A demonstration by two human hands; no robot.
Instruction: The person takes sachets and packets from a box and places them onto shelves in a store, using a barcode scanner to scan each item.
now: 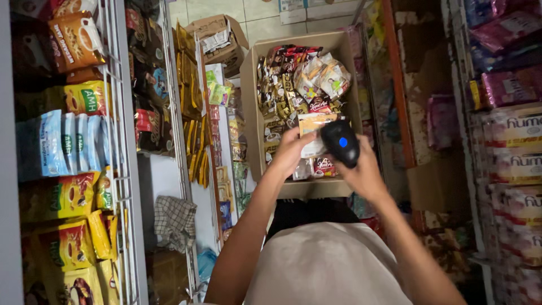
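My right hand (364,172) grips a black hand-held scanner (340,142) with a blue dot on its back, pointed down over a cardboard box (251,107). My left hand (291,151) holds a pale sachet packet (314,130) just under the scanner's head. The box is full of small snack and drink sachets (293,79) in brown, gold, red and white. Both hands are above the near end of the box, close together.
Wire shelves (121,147) on the left carry orange, yellow and blue packets. A checked cloth (174,217) lies on a lower shelf. Another open carton (220,34) sits on the tiled floor beyond. Shelves of pink and white packs (511,141) line the right.
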